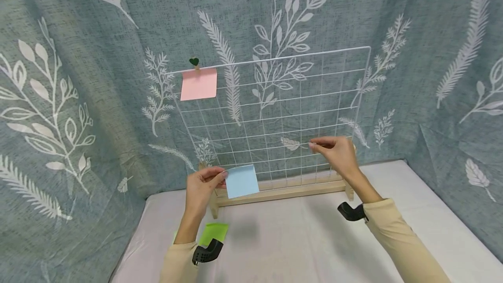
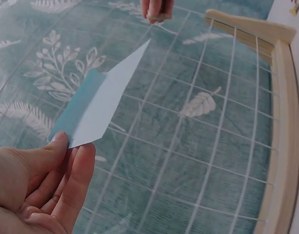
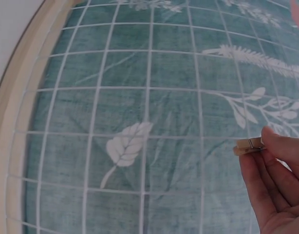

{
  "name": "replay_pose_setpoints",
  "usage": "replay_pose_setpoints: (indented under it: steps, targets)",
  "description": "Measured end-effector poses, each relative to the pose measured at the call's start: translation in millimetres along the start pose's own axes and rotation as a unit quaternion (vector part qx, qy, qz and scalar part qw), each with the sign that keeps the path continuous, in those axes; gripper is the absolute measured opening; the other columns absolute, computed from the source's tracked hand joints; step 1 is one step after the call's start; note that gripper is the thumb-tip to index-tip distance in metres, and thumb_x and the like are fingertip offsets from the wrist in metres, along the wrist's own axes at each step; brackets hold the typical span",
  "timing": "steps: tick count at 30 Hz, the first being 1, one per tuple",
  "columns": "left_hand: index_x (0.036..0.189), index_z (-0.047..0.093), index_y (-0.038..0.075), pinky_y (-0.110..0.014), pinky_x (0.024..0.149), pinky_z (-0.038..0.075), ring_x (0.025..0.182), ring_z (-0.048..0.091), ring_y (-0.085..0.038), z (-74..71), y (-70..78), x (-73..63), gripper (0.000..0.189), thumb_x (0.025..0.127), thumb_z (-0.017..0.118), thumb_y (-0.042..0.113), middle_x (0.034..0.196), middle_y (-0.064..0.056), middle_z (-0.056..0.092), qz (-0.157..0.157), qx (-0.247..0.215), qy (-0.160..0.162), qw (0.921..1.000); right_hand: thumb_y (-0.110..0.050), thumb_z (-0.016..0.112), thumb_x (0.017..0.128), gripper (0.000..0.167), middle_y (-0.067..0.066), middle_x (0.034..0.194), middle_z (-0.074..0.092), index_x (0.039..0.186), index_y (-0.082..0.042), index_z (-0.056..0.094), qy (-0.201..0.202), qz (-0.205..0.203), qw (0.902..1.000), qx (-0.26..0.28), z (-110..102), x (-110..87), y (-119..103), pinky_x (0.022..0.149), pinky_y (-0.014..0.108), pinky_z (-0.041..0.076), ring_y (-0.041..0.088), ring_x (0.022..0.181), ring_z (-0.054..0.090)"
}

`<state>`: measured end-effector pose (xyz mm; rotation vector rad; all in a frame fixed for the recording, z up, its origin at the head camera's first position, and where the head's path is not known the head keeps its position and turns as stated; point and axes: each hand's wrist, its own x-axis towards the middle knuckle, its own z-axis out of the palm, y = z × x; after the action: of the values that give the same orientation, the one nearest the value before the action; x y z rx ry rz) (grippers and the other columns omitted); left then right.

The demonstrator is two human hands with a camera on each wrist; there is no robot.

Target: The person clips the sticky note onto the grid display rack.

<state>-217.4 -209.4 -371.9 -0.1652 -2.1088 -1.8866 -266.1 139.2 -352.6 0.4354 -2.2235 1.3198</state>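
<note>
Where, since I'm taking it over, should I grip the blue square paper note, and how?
Probably pinch the blue note by its right edge, from the person's right: that edge is free, while the left hand pinches its left side.

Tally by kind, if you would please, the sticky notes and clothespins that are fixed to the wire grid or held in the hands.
Sticky notes: 2 (pink note, blue note)
Wooden clothespins: 2 (heart-topped clothespin, held clothespin)
Total: 4
</note>
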Motion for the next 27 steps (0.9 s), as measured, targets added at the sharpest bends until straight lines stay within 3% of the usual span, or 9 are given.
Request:
replay_pose_setpoints:
  steps: [5,9,16,21,27]
  targets:
    - [0.100,0.069,-0.011,-0.035,0.064,0.063,0.061,0.067,-0.018,4.2,7.7,7.1,0.015,0.088,0.071,-0.002,0.079,-0.005,0.070,0.018,-0.006,-0.016,0.9997,-0.008,0.076,0.086,0.016,0.016,0.090,0.074,0.100,0.000,0.077,-0.003,-0.002,0.9999,0.011,0.5,6.4,-5.0,0.063,0.012,0.055,0.029,0.076,0.073]
    - [0.099,0.069,-0.010,-0.040,0.064,0.062,0.061,0.067,-0.022,7.6,10.1,10.4,0.014,0.087,0.071,-0.003,0.079,-0.008,0.070,0.025,-0.007,-0.022,0.9994,-0.008,0.077,0.085,0.016,0.016,0.091,0.074,0.099,0.001,0.077,-0.004,-0.006,1.0000,0.006,2.3,8.3,-6.8,0.064,0.012,0.055,0.028,0.076,0.073]
    - [0.100,0.069,-0.011,-0.036,0.060,0.062,0.063,0.066,-0.016,13.1,11.6,13.0,0.015,0.088,0.071,-0.002,0.079,-0.009,0.069,0.025,-0.007,-0.018,0.9995,-0.011,0.077,0.085,0.016,0.013,0.089,0.075,0.099,-0.003,0.078,-0.007,-0.004,0.9999,-0.010,3.6,10.5,-13.6,0.059,0.016,0.056,0.028,0.075,0.073]
    - [0.100,0.069,-0.010,-0.033,0.060,0.062,0.064,0.065,-0.015,18.3,15.8,17.1,0.016,0.088,0.071,0.000,0.078,-0.009,0.068,0.033,-0.003,-0.020,0.9993,-0.011,0.077,0.086,0.016,0.013,0.090,0.075,0.099,-0.002,0.078,-0.012,-0.014,0.9998,-0.001,3.7,16.8,-20.7,0.063,0.019,0.058,0.025,0.076,0.073]
    - [0.099,0.069,-0.010,-0.032,0.058,0.062,0.061,0.065,-0.013,22.9,20.7,20.9,0.016,0.088,0.072,0.001,0.076,-0.008,0.068,0.031,-0.001,-0.020,0.9993,-0.009,0.078,0.085,0.016,0.015,0.090,0.074,0.098,0.000,0.077,-0.010,-0.010,0.9998,0.017,6.0,23.8,-28.3,0.060,0.014,0.056,0.029,0.076,0.073]
